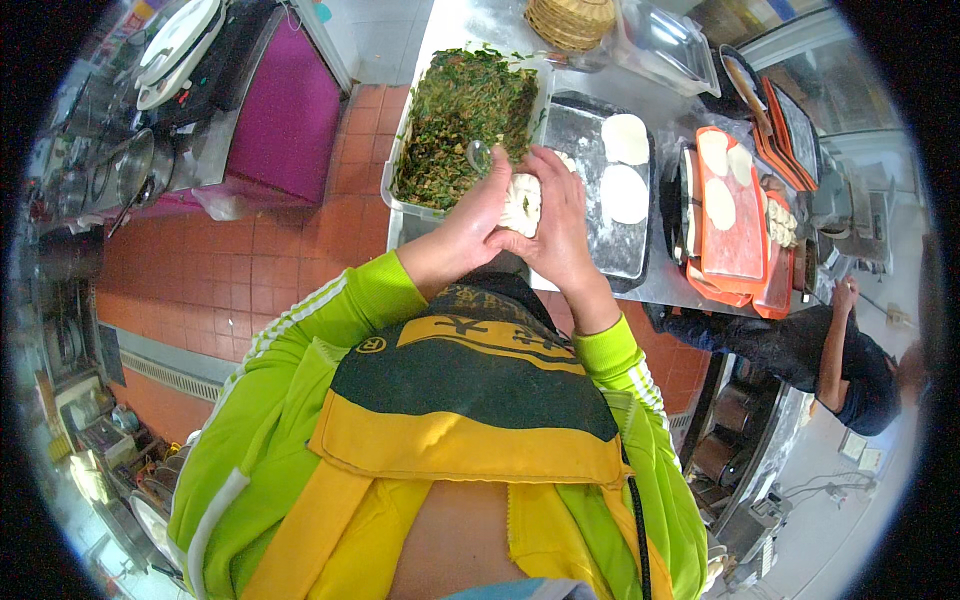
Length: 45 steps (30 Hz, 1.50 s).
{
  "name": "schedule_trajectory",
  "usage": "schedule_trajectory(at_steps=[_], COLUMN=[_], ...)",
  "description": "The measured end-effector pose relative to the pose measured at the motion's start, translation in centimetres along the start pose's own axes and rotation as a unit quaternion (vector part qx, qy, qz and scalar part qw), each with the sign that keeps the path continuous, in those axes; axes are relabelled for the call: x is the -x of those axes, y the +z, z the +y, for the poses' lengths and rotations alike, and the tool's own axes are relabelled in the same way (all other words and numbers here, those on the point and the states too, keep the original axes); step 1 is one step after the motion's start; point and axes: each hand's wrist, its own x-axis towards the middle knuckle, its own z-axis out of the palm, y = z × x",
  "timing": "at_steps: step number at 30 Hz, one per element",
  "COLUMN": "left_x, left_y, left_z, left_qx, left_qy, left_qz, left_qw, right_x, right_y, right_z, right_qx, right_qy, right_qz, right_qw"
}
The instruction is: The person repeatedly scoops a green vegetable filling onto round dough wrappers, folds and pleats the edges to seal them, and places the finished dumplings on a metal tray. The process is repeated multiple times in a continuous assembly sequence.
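Between my left hand (469, 217) and my right hand (555, 217) is a pleated dough bun (521, 206), cupped from both sides, with a little green filling showing at its top. Just beyond my hands stands a clear plastic tub (388, 191) full of chopped green filling (472, 97); a shiny rounded utensil part (478, 156) shows in it beside my left thumb. Right of my hands, a dark floured tray (589, 217) bears two flat dough rounds (624, 193). Another pleated piece of dough (565, 160) is partly hidden behind my right fingers.
Stacked orange trays (739, 251) with dough rounds lie on the steel table (667, 112) at right. A wicker basket (571, 22) and a clear plastic container (667, 49) stand at the back. Another person (847, 360) is at far right. A purple-sided counter (285, 120) stands at left.
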Motion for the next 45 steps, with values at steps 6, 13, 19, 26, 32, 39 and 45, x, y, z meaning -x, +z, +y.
schedule_trajectory(at_steps=[6, 13, 19, 26, 32, 39, 45], left_x=[-0.2, -0.2, -0.2, 0.3, 0.6, 0.4, 0.5], left_y=[-1.2, -0.7, -0.7, -0.8, -1.0, -1.7, -1.5], left_z=[1.2, 0.7, 0.0, 0.0, 0.6, 0.1, 0.0], left_qx=[0.018, 0.017, 0.009, 0.01, 0.014, 0.018, 0.015], left_qy=[-0.008, 0.094, 0.144, 0.116, 0.056, 0.043, 0.026], left_qz=[-0.046, -0.032, -0.018, -0.039, -0.053, -0.079, -0.086], left_qw=[0.999, 0.995, 0.989, 0.992, 0.997, 0.996, 0.996], right_x=[0.5, 0.8, 0.8, 0.4, -0.3, -0.2, 0.1], right_y=[-2.3, -1.8, -1.1, -1.4, -2.6, -2.8, -2.2], right_z=[-0.4, -1.6, -2.0, -1.8, -1.8, -1.7, -1.4], right_qx=[-0.025, 0.1, 0.137, 0.205, 0.151, 0.191, 0.217], right_qy=[0.055, 0.024, 0.023, -0.03, -0.023, -0.074, -0.083], right_qz=[0.095, 0.115, 0.126, 0.128, 0.086, 0.065, 0.09], right_qw=[0.994, 0.988, 0.982, 0.97, 0.984, 0.977, 0.969])
